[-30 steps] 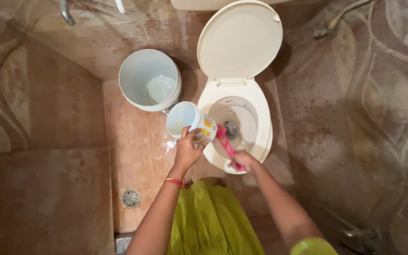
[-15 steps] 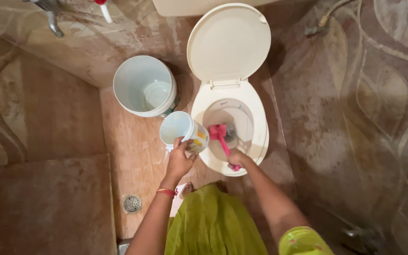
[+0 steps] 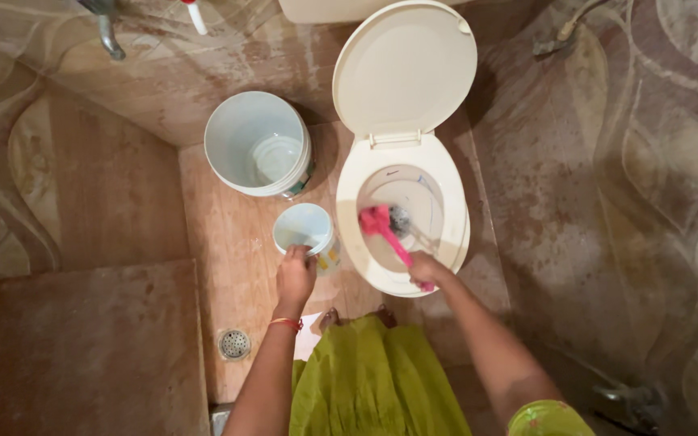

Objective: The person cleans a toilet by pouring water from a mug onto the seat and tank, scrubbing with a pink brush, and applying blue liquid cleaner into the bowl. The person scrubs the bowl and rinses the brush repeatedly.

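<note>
My left hand grips the rim of a small white mug with a yellow label, held upright just left of the toilet. My right hand holds the handle of a pink toilet brush, whose head rests inside the bowl of the cream toilet. The toilet lid stands raised against the back wall.
A large white bucket with some water stands on the floor left of the toilet. A round floor drain lies at lower left. A tap juts from the back wall. My green garment fills the bottom centre.
The mug has gone from tilted toward the bowl to upright and lower beside the toilet. The brush head has stayed in the bowl, shifting slightly.
</note>
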